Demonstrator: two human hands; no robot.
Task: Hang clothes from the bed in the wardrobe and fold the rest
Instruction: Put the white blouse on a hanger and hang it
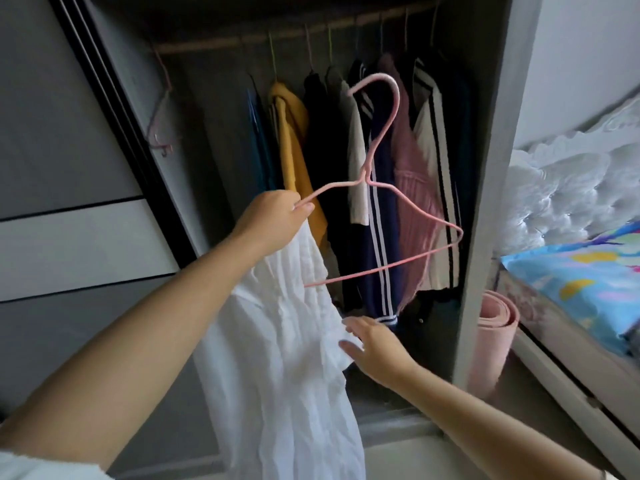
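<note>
My left hand grips the left shoulder of a pink wire hanger together with the top of a white crinkled garment, which hangs down from that hand. The hanger is tilted, its hook up in front of the open wardrobe. My right hand pinches the garment's right edge lower down, thumb on the cloth. Inside the wardrobe several clothes hang on the rail: a yellow piece, dark ones, a navy one with white stripes, a pink one.
An empty pink hanger hangs at the rail's left end. The sliding door stands at the left. A rolled pink mat leans between wardrobe and bed. The bed at the right carries a white quilt and a blue patterned cloth.
</note>
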